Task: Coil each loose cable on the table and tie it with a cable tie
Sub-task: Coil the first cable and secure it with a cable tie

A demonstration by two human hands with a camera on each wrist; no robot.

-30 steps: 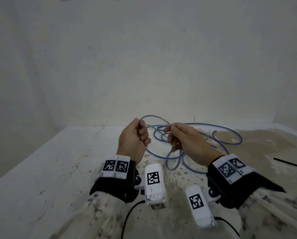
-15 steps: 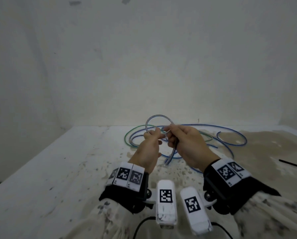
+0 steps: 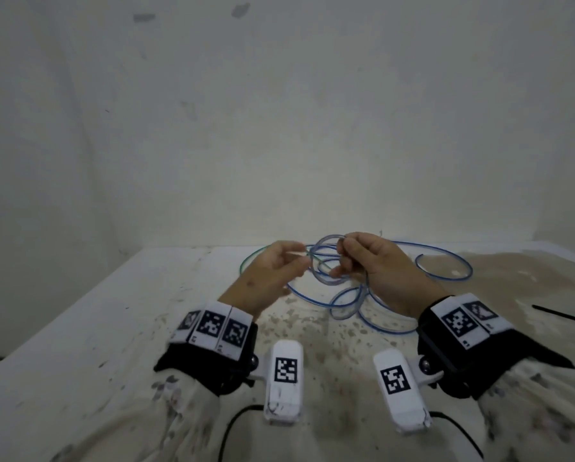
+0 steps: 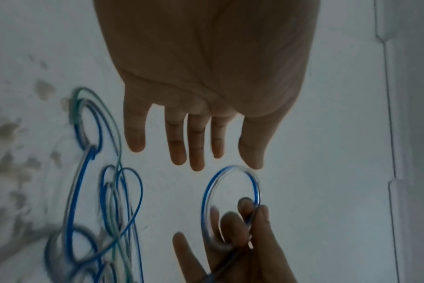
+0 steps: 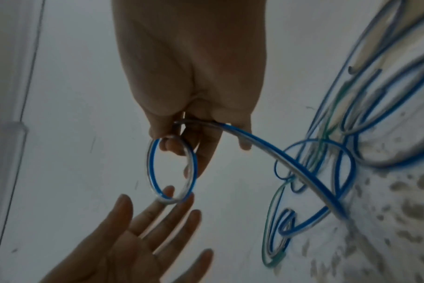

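Observation:
A clear cable with a blue stripe (image 3: pixel 347 303) lies in loose loops on the white table (image 3: pixel 79 328), tangled with a thin green cable (image 3: pixel 249 258). My right hand (image 3: pixel 372 265) pinches one small loop of the blue cable (image 5: pixel 172 170) and holds it above the table, while the rest trails down to the pile (image 5: pixel 303 176). My left hand (image 3: pixel 272 275) is just left of that loop with its fingers (image 4: pixel 196 141) straight and spread, holding nothing. In the right wrist view the left hand's fingertips (image 5: pixel 167 191) reach the loop's lower edge.
Two black cable ties (image 3: pixel 563 315) lie at the table's right edge. The right part of the table carries a brown stain (image 3: pixel 512 278). A white wall (image 3: pixel 279 128) stands right behind the table. The left half of the tabletop is bare.
My left hand has let go of the cable and spread its fingers, drawing slightly left. My right hand keeps its pinch and now holds a small closed loop.

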